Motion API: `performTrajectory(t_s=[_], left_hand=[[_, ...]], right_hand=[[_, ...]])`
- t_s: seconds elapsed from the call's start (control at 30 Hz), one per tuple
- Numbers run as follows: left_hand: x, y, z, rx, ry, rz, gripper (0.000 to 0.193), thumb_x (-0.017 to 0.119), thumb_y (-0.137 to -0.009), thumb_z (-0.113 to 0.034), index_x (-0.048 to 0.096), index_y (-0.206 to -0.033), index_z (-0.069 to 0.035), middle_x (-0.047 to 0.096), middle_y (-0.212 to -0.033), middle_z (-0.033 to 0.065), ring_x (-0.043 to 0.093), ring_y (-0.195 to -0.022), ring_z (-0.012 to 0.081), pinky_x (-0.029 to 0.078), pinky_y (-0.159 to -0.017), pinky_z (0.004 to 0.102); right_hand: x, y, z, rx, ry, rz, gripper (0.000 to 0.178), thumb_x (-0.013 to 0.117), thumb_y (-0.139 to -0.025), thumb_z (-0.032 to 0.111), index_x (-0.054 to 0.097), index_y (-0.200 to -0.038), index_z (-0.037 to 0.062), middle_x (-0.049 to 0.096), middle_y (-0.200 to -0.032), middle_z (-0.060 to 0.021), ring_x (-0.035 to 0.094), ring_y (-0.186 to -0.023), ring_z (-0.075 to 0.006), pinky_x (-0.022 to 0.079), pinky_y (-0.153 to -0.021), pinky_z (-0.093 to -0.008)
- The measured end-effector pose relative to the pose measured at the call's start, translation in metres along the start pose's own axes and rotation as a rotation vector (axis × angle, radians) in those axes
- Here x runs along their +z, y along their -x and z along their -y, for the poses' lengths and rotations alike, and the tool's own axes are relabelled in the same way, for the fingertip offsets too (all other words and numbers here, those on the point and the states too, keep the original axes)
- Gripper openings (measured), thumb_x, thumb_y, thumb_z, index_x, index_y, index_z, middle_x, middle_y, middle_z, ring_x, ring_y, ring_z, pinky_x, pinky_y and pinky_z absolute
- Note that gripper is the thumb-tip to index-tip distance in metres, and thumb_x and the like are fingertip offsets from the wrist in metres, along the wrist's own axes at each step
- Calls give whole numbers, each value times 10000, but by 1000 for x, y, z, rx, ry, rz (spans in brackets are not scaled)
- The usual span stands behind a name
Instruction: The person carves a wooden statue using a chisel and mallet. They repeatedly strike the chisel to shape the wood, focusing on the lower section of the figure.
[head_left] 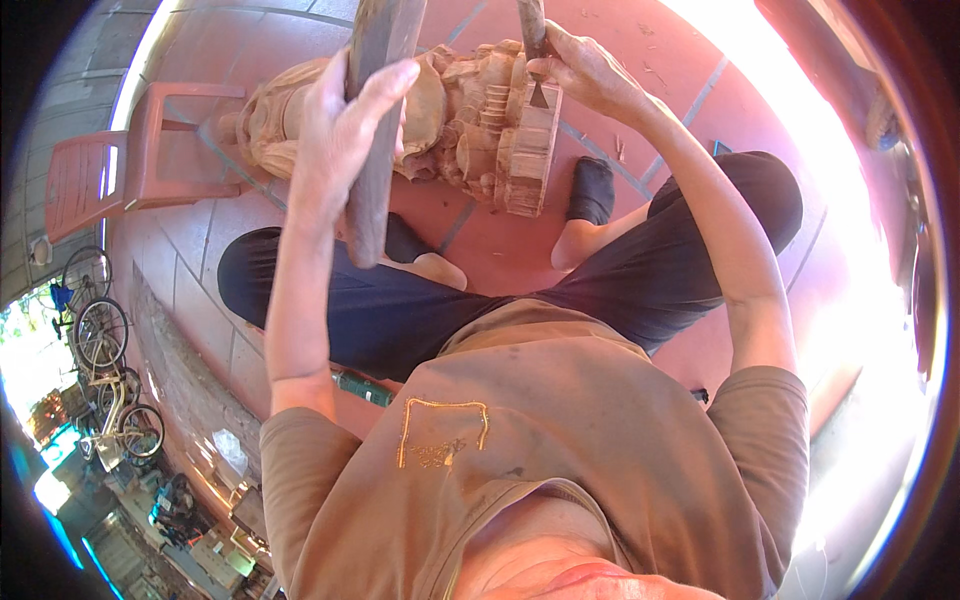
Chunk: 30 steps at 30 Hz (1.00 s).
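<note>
My left hand (330,135) is wrapped round a thick, dark wooden club (371,190), held raised and roughly upright. Between the thumb and fingers of my right hand (595,80) is a chisel (532,28) with a wooden handle, its dark blade end pointing down at the base of a carved wooden statue (482,135). The statue lies on its side across the floor in front of my legs, with its squared base at the right. My left hand and the club hide part of the carving. Whether the chisel's edge touches the wood I cannot tell.
I sit on a reddish tiled floor (180,225) with my legs bent apart, a foot on each side near the statue. A pink plastic chair (150,150) stands at the statue's left end. Several bicycles (103,333) and assorted clutter are farther left. A green object (362,388) lies beside my left thigh.
</note>
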<state>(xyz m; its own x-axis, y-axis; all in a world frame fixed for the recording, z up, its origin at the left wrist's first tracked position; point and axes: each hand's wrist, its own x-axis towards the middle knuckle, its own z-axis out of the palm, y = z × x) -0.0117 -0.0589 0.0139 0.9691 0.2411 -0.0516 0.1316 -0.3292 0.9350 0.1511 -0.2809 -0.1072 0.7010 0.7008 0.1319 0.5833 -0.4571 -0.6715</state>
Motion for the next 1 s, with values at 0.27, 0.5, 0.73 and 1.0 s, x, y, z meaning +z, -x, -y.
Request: performTrajectory(t_s=[0.27, 0.5, 0.73, 1.0], left_hand=[[40, 64, 74, -255, 487, -120, 476, 766, -862, -146, 570, -1266, 13, 622, -733, 60, 602, -510, 148, 495, -448, 273], [49, 63, 156, -399, 739, -553, 339, 790, -831, -190, 613, -1085, -51, 626, -796, 32, 636, -663, 138, 533, -615, 312], [10, 15, 211, -307, 939, -977, 266, 754, -836, -166, 567, -990, -55, 596, -810, 39, 613, -641, 168, 520, -569, 332], [-30, 4, 325, -451, 943, -1222, 352, 763, -756, -122, 541, -1003, -6, 612, -825, 95, 620, -644, 209, 529, -549, 370]], right_hand=[[5, -5, -37, 58, -381, -77, 371, 632, -994, 253, 548, -1257, 6, 711, -1047, -114, 713, -941, -206, 577, -803, -367], [-8, -15, -20, 259, -501, -249, 459, 625, -990, 390, 568, -1286, 43, 611, -934, -42, 648, -845, -161, 568, -767, -372], [48, -59, -82, 372, -899, -391, 272, 614, -1004, 344, 562, -995, 76, 518, -694, 16, 505, -606, -88, 484, -581, -279], [75, -72, -123, 536, -934, -588, 287, 596, -1013, 375, 585, -998, 88, 645, -797, -48, 597, -688, -116, 494, -622, -261]])
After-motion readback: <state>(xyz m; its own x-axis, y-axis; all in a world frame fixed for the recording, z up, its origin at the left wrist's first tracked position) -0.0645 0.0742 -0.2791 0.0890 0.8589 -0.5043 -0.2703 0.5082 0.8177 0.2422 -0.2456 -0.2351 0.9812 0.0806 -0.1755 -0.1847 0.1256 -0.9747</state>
